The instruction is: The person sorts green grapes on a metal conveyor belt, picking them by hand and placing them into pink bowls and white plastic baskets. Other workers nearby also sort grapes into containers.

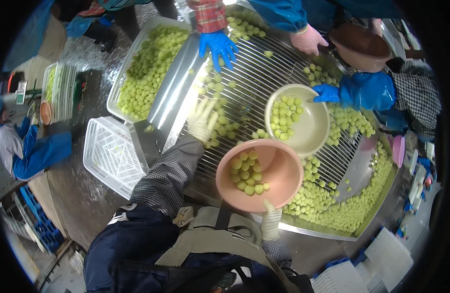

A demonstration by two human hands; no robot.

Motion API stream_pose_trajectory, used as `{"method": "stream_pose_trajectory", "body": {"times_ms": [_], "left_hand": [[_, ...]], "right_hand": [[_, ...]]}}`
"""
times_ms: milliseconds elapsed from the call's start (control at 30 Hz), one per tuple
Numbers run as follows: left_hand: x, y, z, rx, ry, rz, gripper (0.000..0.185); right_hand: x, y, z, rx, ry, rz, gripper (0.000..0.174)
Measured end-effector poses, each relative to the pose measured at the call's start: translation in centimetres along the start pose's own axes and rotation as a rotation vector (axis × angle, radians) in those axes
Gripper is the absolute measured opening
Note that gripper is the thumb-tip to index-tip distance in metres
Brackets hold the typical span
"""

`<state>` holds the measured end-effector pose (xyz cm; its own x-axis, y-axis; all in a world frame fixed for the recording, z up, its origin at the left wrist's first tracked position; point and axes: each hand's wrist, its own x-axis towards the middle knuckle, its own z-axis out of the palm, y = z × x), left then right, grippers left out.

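My left hand (202, 122), in a pale glove, lies palm down with fingers apart beside small round green fruits (221, 128) on a slatted metal sorting table (254, 69). Nothing is visible in its grip, though its palm is hidden. My right hand (270, 221), in a whitish knitted glove, holds the near rim of a pink plastic basin (283, 168), thumb over the edge and other fingers hidden. A cluster of green fruits (249, 172) sits in the basin's left part. Touching its far right side is a cream basin (313, 124) with more fruits.
A full white crate (113, 99) and a white slotted crate (111, 154) flank the metal chute (173, 84). Co-workers' gloved hands, blue (217, 47), pink (308, 39) and blue (325, 93), reach over the table. Fruits (331, 212) fill the right tray. A brown basin (360, 47) stands far right.
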<state>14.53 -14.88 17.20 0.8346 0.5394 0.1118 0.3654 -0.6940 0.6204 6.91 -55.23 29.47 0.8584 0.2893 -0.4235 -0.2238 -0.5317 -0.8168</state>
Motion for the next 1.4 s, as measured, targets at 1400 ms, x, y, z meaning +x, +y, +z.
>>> {"method": "stream_pose_trajectory", "body": {"times_ms": [1400], "left_hand": [[-47.6,-35.9,-22.2,-0.417,-0.089,-1.17,0.042]], "right_hand": [[11.7,0.5,14.9,0.781,-0.055,0.623,0.052]]}}
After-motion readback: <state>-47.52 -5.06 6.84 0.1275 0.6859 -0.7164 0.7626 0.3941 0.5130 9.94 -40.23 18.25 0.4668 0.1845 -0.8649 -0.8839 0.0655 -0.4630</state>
